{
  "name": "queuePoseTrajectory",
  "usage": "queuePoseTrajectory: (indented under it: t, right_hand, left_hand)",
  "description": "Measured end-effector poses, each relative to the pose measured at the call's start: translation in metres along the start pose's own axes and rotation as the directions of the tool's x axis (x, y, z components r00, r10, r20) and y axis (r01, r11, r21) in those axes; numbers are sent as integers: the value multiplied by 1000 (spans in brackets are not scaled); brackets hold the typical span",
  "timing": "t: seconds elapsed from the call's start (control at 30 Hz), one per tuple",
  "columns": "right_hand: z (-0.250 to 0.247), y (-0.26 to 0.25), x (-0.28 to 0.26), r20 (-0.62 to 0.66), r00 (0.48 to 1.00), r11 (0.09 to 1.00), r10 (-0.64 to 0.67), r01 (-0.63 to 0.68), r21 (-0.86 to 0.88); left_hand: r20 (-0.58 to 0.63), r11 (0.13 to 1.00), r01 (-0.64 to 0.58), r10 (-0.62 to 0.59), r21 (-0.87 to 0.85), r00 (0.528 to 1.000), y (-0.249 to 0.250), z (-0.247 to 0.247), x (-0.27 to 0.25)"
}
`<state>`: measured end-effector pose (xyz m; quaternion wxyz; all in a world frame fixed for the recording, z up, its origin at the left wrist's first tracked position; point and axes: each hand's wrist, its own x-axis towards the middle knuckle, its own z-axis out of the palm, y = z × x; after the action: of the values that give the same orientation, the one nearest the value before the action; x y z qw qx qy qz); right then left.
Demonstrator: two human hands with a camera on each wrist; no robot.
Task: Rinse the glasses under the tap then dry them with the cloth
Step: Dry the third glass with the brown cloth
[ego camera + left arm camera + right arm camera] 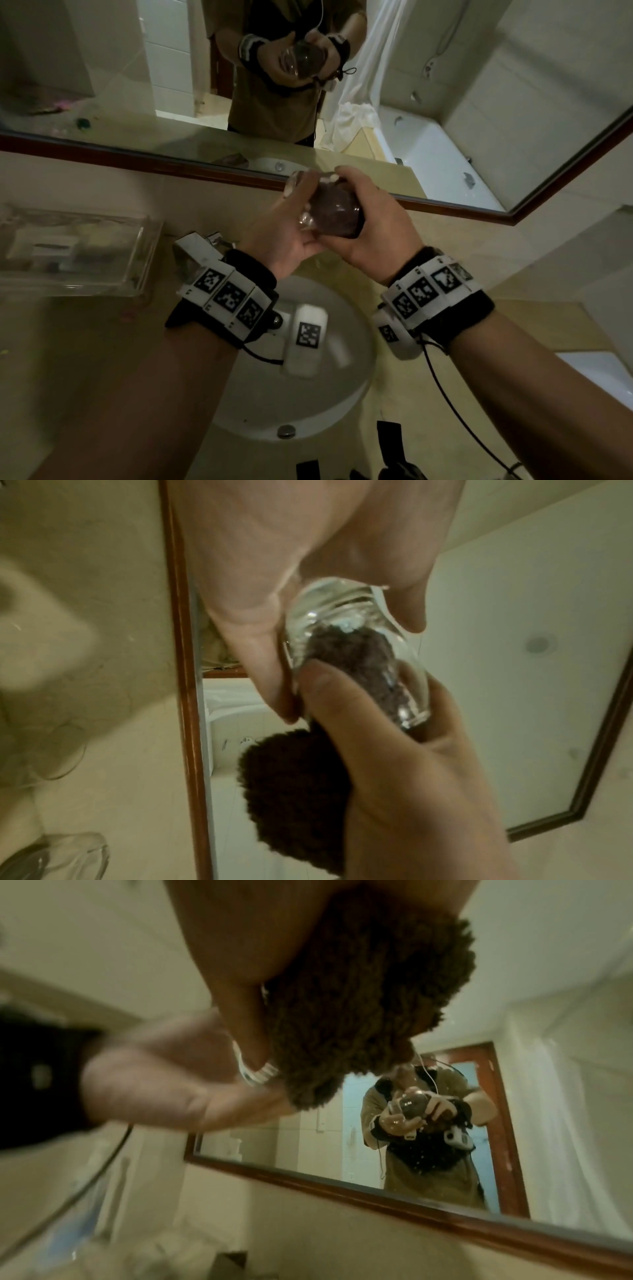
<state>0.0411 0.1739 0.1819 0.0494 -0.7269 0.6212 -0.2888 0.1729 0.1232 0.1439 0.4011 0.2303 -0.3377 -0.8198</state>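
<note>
A clear drinking glass [310,205] is held up between both hands, above the white basin [308,404] and in front of the mirror [445,102]. The left hand [284,233] is wrapped around the outside of the glass, with its fingers laid along the wall and the thumb on the near side, as is seen in the left wrist view at [359,647]. A dark brown terry cloth [337,214] is pushed into the glass and is gripped by the right hand [373,226], whose fingers are curled round the bundle; part of the cloth is seen through the glass wall and the rest bulges out below that hand at [294,796]. In the right wrist view the cloth [359,1010] is seen bunched under the palm, with the rim of the glass [260,1073] just showing beside it.

To the left of the left hand, a clear plastic tray [78,246] rests on the beige desk [85,342]. A chrome tap [198,250] is partly hidden behind the left wrist. In the left wrist view, another clear glass [65,859] is seen low at the edge, blurred.
</note>
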Motion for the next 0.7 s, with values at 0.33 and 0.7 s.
queuePoseTrajectory:
  t: [0.33,0.7]
  right_hand:
    - [0,10,8,145,943,814,298,-330,478]
    - [6,8,5,87,978,922,187,-205,329]
  left_hand:
    - [-61,991,-108,113,82,992,-1,-4,8]
    - [-123,987,-130,141,89,982,5,-4,9]
